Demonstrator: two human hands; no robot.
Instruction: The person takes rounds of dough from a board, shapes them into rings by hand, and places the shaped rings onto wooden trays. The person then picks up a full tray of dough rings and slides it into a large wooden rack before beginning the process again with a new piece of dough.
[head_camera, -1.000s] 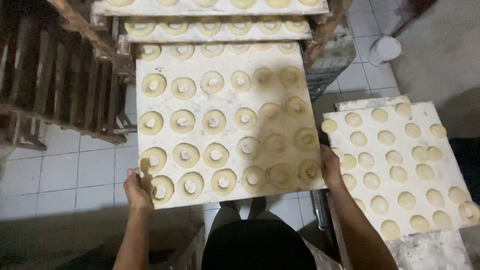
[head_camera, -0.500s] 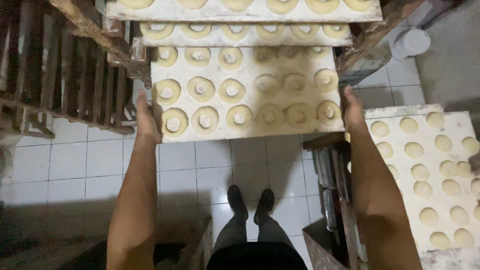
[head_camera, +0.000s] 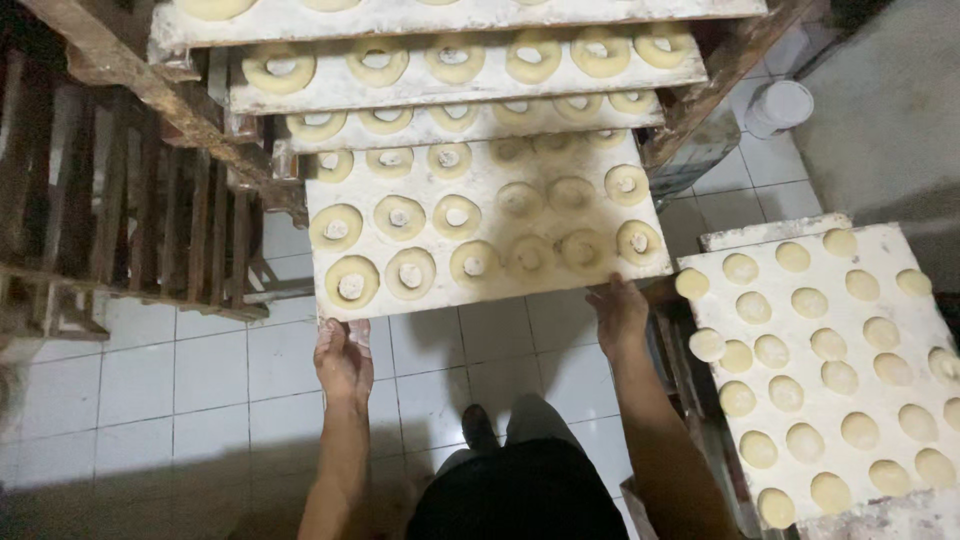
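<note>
A white floured board (head_camera: 560, 283) with several ring-shaped dough pieces (head_camera: 410, 272) rests in a wooden rack, its front end sticking out toward me. My left hand (head_camera: 343, 362) is just below the board's front left corner, fingertips at the edge. At the front edge near the right corner, my right hand (head_camera: 618, 312) has its fingers stretched out against the board. Neither hand wraps around the board. Three more boards of dough rings (head_camera: 470, 60) sit stacked on the rack levels above and behind it.
Another floured board (head_camera: 900, 240) with several round dough pieces (head_camera: 803, 443) lies at the right on a stand. Wooden rack rails (head_camera: 150, 210) stand at the left. White tiled floor and my shoes (head_camera: 478, 425) are below. A white round container (head_camera: 780, 105) sits at the top right.
The board has slid farther into the rack. My hands moved from its side corners to its front edge and no longer grip it.
</note>
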